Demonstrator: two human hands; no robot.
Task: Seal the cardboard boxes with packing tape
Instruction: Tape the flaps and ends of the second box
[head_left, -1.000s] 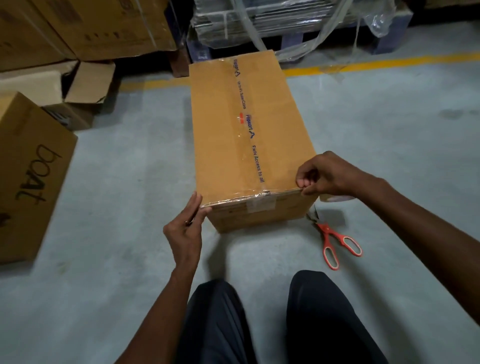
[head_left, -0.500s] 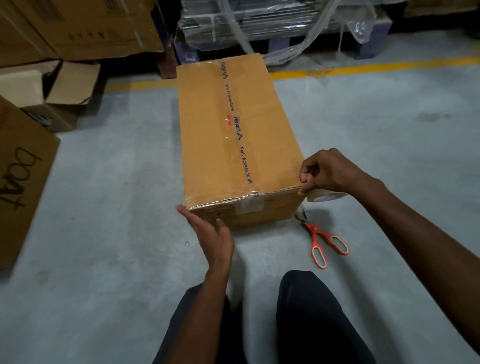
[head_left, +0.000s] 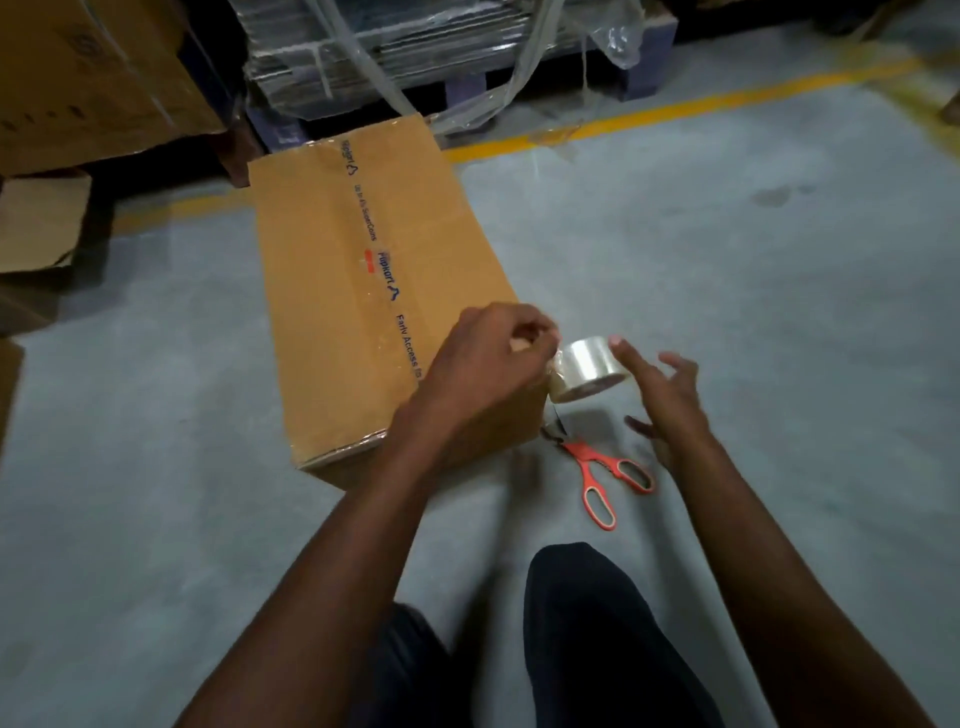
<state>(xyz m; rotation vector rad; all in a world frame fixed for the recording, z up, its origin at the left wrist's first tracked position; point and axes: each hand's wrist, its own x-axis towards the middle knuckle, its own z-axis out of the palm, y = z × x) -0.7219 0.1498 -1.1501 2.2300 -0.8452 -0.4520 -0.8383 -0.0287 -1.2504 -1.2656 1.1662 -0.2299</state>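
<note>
Hands: the left hand (head_left: 485, 358) reaches across the near right corner of the cardboard box (head_left: 374, 291), its fingertips curled in a pinch at the left side of the tape roll (head_left: 584, 369), apparently on the roll or its free end; the right hand (head_left: 662, 400) hovers just right of the roll, fingers spread wide and holding nothing, its fingertips at or near the roll, contact uncertain. The box lies on the floor (head_left: 727, 270), its long axis running away from the person, a printed tape strip (head_left: 376, 249) already along its top seam. The roll sits between the two hands at the box's near right corner. Orange-handled scissors (head_left: 597, 473) lie on the floor just beside that corner, below the roll. Judgement: the left hand is nearer the box; the coming pull likely runs leftward across the near edge.
</note>
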